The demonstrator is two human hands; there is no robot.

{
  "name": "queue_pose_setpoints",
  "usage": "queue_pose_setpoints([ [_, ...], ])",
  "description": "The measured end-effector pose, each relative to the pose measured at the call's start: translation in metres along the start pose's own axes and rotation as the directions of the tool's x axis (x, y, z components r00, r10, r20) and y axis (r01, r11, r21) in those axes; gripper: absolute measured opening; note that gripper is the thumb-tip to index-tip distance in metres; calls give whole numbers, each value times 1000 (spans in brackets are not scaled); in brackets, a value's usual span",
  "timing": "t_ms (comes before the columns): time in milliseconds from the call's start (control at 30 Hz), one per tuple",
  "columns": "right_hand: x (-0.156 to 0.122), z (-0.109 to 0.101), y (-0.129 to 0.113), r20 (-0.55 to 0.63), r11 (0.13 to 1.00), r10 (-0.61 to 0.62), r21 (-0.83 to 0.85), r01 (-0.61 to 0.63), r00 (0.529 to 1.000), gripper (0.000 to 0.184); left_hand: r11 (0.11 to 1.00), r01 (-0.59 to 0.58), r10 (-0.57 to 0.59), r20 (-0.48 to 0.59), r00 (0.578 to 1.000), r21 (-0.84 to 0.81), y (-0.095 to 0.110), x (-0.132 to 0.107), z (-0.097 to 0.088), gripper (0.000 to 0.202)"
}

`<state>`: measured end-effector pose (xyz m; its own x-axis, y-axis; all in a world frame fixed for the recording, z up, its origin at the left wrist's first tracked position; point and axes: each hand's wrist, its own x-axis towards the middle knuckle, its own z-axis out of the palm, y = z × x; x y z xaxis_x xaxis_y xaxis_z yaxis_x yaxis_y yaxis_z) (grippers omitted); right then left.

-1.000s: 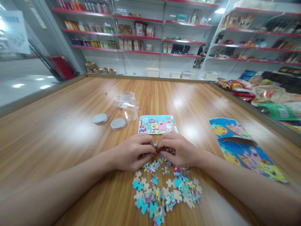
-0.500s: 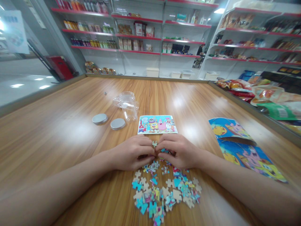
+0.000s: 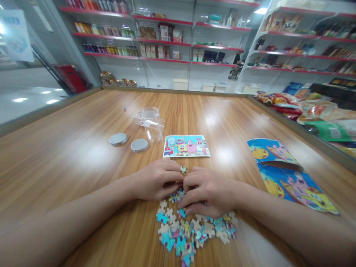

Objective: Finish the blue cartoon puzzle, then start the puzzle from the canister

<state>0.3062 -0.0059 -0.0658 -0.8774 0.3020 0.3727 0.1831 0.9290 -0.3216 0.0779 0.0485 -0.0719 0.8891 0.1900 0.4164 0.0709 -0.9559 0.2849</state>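
Observation:
Puzzle pieces (image 3: 180, 228) lie in a loose pile, some showing blue printed faces and others plain tan backs. At the pile's far left edge is my left hand (image 3: 158, 180), its fingers curled and the thumb close to the index finger; what they pinch is hidden. My right hand (image 3: 210, 191) reaches over the pile with bent, parted fingers. Its index finger and thumb come down beside a small blue piece (image 3: 182, 213), and no held piece shows. One pale piece (image 3: 183, 169) lies just beyond both hands. Past it is a cartoon picture card (image 3: 187, 147).
Two round silver lids (image 3: 118, 139) and clear plastic jars (image 3: 152, 124) stand at the back left of the wooden table (image 3: 91, 167). Blue cartoon sheets (image 3: 294, 178) lie at the right. Packaged goods (image 3: 314, 109) sit beyond the right edge, with stocked shelves (image 3: 164, 42) behind.
My right hand has moved from beside the left fingers down toward me, over the pile, covering pieces that showed before. My left hand has stayed nearly still.

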Motion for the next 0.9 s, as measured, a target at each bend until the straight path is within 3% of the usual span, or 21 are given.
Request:
queue_pose_setpoints([
  [167,0,-4,-5,29,999,29,-26,-29,999,17,1000,-4,4,-7,1000,0,0,0,0,15],
  [267,1,-5,-9,32,1000,24,-6,-24,999,28,1000,-2,2,-9,1000,-5,1,1,0,14],
  [333,1,-4,-10,32,1000,-5,19,4,999,25,1000,-2,2,-10,1000,-16,2,2,-1,15],
  [567,2,2,-7,11,1000,-4,14,3,1000,19,1000,-15,15,-12,1000,-4,1,2,-1,14],
  [900,1,0,-5,26,998,24,-53,-23,999,25,1000,-15,15,-3,1000,-5,-1,0,0,13],
])
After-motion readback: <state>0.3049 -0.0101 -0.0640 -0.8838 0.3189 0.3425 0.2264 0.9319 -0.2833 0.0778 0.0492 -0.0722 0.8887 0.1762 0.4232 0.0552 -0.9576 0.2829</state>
